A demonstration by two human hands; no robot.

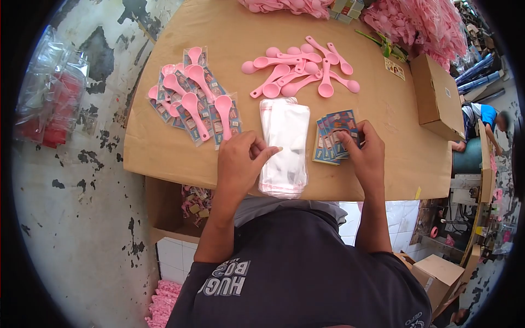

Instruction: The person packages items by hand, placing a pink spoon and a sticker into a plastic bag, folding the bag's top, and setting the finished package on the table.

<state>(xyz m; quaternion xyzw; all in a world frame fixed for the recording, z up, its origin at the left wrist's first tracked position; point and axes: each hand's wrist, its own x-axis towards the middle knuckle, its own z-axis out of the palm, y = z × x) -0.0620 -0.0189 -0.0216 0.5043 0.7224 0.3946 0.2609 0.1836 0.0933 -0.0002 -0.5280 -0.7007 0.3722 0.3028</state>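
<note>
My left hand [242,162] rests on the edge of a stack of clear plastic sleeves [285,143], fingertips pinching the top one. My right hand [362,148] lies on a fanned stack of printed cards [332,136], thumb and fingers gripping the top card. Loose pink spoons [302,71] lie further out on the cardboard work surface [383,109]. To the left sits a pile of bagged spoons with cards [194,104].
A closed cardboard box [437,95] stands at the right edge. Heaps of pink spoons [421,22] fill the far side. A bag of red items [52,95] lies on the floor at left. Another person [484,123] sits at far right.
</note>
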